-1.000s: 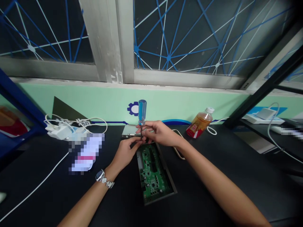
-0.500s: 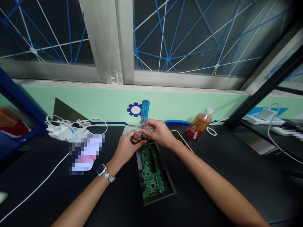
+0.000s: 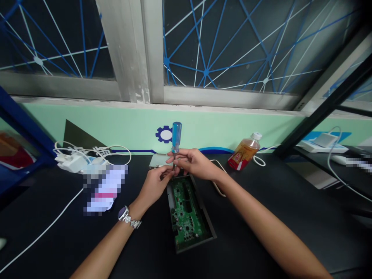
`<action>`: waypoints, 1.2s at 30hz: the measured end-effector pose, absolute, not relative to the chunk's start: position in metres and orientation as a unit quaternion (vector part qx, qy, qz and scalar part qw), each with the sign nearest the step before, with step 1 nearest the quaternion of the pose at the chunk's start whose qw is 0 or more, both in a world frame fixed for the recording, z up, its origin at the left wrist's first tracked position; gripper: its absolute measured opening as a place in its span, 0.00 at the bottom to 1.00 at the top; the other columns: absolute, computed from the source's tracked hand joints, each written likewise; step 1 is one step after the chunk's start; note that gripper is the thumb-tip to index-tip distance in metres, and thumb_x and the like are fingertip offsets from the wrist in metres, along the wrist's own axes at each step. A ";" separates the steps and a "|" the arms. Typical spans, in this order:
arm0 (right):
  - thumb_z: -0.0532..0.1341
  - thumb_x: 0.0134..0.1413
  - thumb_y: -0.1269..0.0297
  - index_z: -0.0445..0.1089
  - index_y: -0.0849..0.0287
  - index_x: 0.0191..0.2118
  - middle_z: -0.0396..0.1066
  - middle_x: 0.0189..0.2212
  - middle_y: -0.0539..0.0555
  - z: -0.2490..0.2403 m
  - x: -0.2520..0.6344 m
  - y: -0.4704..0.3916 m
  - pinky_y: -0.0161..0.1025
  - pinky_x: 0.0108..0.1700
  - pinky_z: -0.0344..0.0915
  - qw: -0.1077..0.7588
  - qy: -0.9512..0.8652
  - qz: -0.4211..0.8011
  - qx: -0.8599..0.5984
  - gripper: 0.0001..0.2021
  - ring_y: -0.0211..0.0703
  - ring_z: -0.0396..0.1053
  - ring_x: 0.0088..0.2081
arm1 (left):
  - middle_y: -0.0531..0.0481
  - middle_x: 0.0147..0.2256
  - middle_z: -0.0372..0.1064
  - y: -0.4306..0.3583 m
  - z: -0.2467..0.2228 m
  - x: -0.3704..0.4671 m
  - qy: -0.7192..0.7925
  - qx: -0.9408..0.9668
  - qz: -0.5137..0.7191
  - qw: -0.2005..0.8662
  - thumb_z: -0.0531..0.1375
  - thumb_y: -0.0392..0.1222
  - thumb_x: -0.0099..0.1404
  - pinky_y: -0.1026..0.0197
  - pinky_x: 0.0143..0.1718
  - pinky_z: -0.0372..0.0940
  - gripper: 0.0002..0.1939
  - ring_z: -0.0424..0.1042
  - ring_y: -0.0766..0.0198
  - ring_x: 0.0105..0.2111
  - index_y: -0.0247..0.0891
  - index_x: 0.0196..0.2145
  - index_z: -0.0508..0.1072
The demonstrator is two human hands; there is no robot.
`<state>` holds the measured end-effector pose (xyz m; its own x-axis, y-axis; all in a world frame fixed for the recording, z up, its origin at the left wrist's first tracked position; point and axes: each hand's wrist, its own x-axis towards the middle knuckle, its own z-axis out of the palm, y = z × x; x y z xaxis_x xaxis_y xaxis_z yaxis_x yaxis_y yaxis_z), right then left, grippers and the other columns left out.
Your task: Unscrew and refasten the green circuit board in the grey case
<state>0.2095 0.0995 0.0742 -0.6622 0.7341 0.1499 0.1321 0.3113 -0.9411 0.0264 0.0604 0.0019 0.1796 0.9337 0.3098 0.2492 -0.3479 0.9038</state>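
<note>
A screwdriver (image 3: 176,135) with a clear blue handle stands nearly upright over the far end of an open metal case. My right hand (image 3: 193,162) has its fingers closed around the shaft just below the handle. Lower down, my left hand (image 3: 155,184) pinches around the shaft near its tip; the tip itself is hidden by the fingers. The shallow metal case (image 3: 210,226) lies on the dark table, its near end toward me. Inside sits a green circuit board (image 3: 186,217) with small components. A watch (image 3: 123,213) is on my left wrist.
At left, a phone (image 3: 107,190) lies by a white power strip with cables (image 3: 71,162). A drink bottle (image 3: 244,151) stands at the back right. Behind my hands is a pale flat piece (image 3: 156,159); another phone-like object (image 3: 219,188) is partly under my right forearm. A black shelf frame (image 3: 308,120) rises at right.
My right hand's fingers have shifted around the shaft, and the screwdriver handle has moved slightly left. The left fingers have drawn in closer at the lower shaft. The case stays in place.
</note>
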 end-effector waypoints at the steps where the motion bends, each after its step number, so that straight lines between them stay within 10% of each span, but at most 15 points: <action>1: 0.60 0.60 0.61 0.72 0.60 0.47 0.75 0.31 0.53 0.074 0.209 0.099 0.32 0.26 0.67 0.295 -0.748 0.519 -0.290 0.13 0.36 0.72 0.28 | 0.46 0.40 0.79 0.060 0.003 0.026 0.434 0.685 0.460 0.361 0.57 0.43 0.68 0.60 0.45 0.68 0.12 0.76 0.58 0.41 0.36 0.43 0.78; 19: 0.68 0.49 0.53 0.65 0.59 0.27 0.69 0.22 0.48 0.055 0.190 0.099 0.32 0.27 0.57 0.408 -0.766 0.290 -0.403 0.16 0.34 0.65 0.24 | 0.50 0.30 0.77 0.059 -0.012 0.037 0.496 0.643 0.515 0.273 0.65 0.46 0.61 0.63 0.36 0.69 0.09 0.76 0.62 0.31 0.36 0.32 0.76; 27: 0.65 0.56 0.56 0.71 0.61 0.48 0.75 0.34 0.53 0.071 0.204 0.099 0.34 0.29 0.68 0.300 -0.755 0.508 -0.285 0.18 0.34 0.71 0.26 | 0.49 0.39 0.79 0.055 -0.002 0.028 0.454 0.700 0.454 0.314 0.57 0.42 0.69 0.60 0.45 0.68 0.11 0.77 0.59 0.39 0.38 0.41 0.79; 36: 0.67 0.53 0.54 0.73 0.62 0.31 0.72 0.22 0.50 0.063 0.202 0.103 0.35 0.31 0.69 0.354 -0.762 0.446 -0.307 0.14 0.36 0.70 0.24 | 0.47 0.40 0.78 0.055 -0.005 0.034 0.458 0.696 0.482 0.271 0.63 0.45 0.65 0.58 0.47 0.68 0.11 0.76 0.58 0.41 0.39 0.43 0.76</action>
<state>0.2017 0.1031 0.0633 -0.5610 0.7837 0.2666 0.1513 0.4137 -0.8978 0.0341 0.0546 -0.0050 0.1157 0.8990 0.4224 0.3759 -0.4333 0.8191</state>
